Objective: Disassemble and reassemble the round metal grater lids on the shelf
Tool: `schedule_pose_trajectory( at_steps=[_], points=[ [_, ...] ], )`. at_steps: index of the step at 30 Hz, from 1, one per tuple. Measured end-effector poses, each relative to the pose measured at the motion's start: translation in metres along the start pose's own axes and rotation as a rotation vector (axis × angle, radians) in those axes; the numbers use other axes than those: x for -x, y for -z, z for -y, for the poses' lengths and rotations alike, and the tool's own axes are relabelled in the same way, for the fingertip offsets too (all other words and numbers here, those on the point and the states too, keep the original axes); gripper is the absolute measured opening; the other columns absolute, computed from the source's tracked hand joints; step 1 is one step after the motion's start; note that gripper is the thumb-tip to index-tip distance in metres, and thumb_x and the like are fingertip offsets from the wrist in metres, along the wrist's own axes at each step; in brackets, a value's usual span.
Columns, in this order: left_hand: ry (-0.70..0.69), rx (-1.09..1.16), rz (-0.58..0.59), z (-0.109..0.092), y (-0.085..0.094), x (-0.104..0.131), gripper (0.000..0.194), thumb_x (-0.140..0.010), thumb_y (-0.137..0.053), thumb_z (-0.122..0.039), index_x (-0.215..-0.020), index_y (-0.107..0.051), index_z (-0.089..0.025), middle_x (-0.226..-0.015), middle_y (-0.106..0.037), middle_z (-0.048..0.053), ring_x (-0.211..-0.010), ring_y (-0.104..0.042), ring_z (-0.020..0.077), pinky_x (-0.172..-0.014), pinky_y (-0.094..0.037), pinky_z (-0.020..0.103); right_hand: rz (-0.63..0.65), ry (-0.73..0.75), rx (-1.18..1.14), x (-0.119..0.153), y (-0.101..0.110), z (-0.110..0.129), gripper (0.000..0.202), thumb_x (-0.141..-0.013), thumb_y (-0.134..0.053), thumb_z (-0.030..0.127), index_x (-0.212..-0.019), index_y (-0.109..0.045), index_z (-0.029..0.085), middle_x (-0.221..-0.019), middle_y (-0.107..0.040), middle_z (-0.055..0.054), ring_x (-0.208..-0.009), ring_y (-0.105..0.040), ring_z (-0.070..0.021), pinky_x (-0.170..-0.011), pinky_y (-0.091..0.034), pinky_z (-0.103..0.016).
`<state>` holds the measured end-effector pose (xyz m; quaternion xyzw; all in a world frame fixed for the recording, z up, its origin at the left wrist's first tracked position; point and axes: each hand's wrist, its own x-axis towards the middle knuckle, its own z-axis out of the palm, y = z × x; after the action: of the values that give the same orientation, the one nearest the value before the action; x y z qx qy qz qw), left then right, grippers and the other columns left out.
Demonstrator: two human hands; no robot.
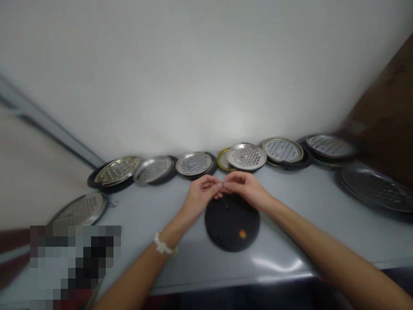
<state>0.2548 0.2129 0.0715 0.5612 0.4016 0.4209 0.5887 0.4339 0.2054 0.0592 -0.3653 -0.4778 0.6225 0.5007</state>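
Note:
A black round disc (232, 226) lies flat on the grey table, with an orange spot of light on its face. Over its far edge, my left hand (203, 193) is closed in a pinch, a white bracelet (163, 244) around its wrist. My right hand (245, 188) pinches from the other side, and the fingertips of both hands meet. Whatever sits between them is too small and blurred to name. Just beyond my hands stands a round metal grater plate (247, 156), overlapping a yellow-rimmed one (223, 159).
Several round grater plates with black round parts line the wall, among them one at centre (194, 164), one at right (282, 150) and one at far left (80, 210). A brown box (383, 112) rises at right. The table's front edge (238, 282) runs below.

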Motion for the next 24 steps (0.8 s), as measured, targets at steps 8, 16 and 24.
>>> schedule_pose_trajectory(
  at_steps=[8, 16, 24],
  points=[
    [-0.023, 0.014, -0.051, -0.0002, 0.0004, 0.0, 0.028, -0.07, -0.085, -0.034, -0.081, -0.067, -0.015, -0.072, -0.072, 0.001, -0.067, -0.067, 0.0136, -0.068, -0.055, 0.025, 0.039, -0.006, 0.089, 0.0029, -0.0066, 0.0051, 0.044, -0.064, -0.089, 0.044, -0.086, -0.061, 0.019, -0.072, -0.069, 0.001, -0.062, -0.062, -0.012, -0.061, -0.049, -0.025],
    [0.021, 0.069, -0.011, -0.0001, 0.0004, 0.0002, 0.034, -0.071, -0.085, -0.038, -0.086, -0.066, -0.014, -0.077, -0.074, 0.003, -0.073, -0.071, 0.0158, -0.072, -0.058, 0.026, 0.01, 0.031, 0.205, 0.0008, -0.0006, 0.0085, 0.041, -0.066, -0.085, 0.051, -0.076, -0.064, 0.017, -0.067, -0.064, 0.002, -0.057, -0.056, -0.0105, -0.058, -0.048, -0.025],
    [0.067, 0.142, 0.005, 0.0013, 0.0009, 0.0006, 0.038, -0.071, -0.086, -0.039, -0.09, -0.062, -0.015, -0.081, -0.077, 0.004, -0.073, -0.073, 0.0149, -0.075, -0.059, 0.026, -0.005, 0.084, 0.26, -0.0003, -0.002, 0.0066, 0.04, -0.073, -0.08, 0.053, -0.082, -0.062, 0.018, -0.07, -0.063, 0.002, -0.061, -0.058, -0.0115, -0.06, -0.049, -0.026]
  ],
)
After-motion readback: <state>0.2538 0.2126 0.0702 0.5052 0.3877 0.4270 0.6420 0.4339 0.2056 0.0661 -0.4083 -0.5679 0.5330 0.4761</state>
